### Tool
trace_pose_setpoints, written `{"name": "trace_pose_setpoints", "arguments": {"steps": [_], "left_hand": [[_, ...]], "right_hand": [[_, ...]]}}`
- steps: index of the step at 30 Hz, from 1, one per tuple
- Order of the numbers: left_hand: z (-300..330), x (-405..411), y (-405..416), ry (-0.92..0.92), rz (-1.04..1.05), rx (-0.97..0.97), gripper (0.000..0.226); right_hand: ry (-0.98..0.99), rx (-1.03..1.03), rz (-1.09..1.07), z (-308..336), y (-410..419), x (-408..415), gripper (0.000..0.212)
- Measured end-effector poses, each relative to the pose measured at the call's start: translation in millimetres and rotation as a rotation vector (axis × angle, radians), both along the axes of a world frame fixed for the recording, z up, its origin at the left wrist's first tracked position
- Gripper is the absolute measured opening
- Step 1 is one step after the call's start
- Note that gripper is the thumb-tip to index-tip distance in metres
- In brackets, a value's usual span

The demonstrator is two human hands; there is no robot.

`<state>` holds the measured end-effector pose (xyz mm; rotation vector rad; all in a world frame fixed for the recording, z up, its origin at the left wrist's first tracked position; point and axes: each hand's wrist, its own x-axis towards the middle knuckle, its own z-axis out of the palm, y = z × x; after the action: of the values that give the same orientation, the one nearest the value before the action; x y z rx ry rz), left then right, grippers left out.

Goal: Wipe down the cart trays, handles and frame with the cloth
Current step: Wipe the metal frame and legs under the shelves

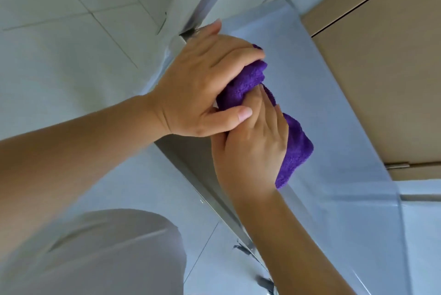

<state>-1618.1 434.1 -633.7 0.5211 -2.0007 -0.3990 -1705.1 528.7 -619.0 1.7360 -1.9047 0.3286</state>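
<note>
Both hands grip the purple cloth (296, 149) over the cart tray (322, 94), left hand (202, 84) curled round its far end, right hand (253, 144) round the near, cloth's long axis along the tray.

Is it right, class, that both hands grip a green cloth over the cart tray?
Not quite: the head view shows the cloth is purple, not green. The left hand and right hand do both grip it over the cart tray.
</note>
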Motion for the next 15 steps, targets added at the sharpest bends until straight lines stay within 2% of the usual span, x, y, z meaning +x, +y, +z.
{"name": "trace_pose_setpoints", "arguments": {"steps": [4, 9, 13, 15], "left_hand": [[-7, 12, 0, -0.03, -0.101, -0.012, 0.067], [-32, 30, 22, 0.117, -0.173, 0.097, 0.054], [-62, 47, 48, 0.246, -0.071, 0.29, 0.055], [-76, 54, 57, 0.287, -0.035, 0.502, 0.057]], "right_hand": [[0.05, -0.114, -0.012, -15, 8, 4, 0.037], [0.051, -0.213, 0.099, -33, 13, 13, 0.034], [-0.136, -0.127, 0.328, -60, 8, 26, 0.031], [-0.292, -0.013, 0.367, -76, 2, 30, 0.035]]}}
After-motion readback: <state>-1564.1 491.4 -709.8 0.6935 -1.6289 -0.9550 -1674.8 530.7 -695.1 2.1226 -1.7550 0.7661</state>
